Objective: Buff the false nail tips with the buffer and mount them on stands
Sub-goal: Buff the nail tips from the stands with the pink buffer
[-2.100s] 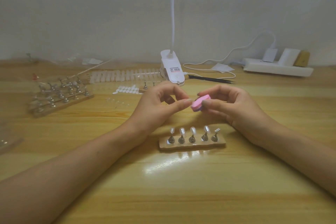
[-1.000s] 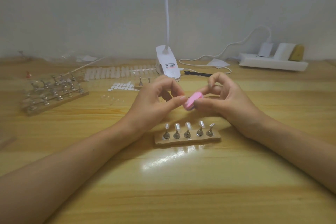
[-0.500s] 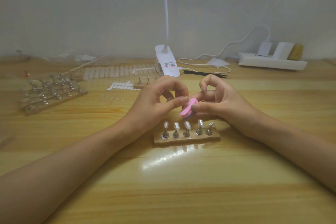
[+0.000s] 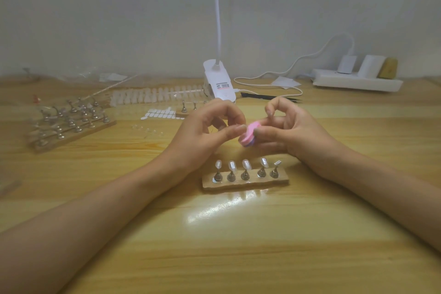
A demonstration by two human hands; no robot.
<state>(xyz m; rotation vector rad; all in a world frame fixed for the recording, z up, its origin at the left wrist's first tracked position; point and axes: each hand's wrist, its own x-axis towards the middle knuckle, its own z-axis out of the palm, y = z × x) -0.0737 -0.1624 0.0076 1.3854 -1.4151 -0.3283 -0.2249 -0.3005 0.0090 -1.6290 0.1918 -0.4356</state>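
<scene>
The buffer (image 4: 248, 137) I held was pink with a purple layer beneath — the table (image 4: 238, 246) honey-yellow, streaked with darker wood grain. The stand (image 4: 282, 181) had a tan base and silver pegs (image 4: 245, 175), its nail tips (image 4: 232, 164) milky white; the lamp (image 4: 218, 81) and power strip (image 4: 358, 83) were white, the tweezers (image 4: 267, 97) black.

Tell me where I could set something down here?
Bare wood lies this side of the five-peg stand, between the forearms, and right of the right hand, before the power strip. Back left is crowded: spare stands, nail tip strips, lamp clip.

Stand block (image 4: 245, 183) on table (image 4: 238, 246), lamp clip (image 4: 218, 83) behind it, power strip (image 4: 355, 83) back right
</scene>
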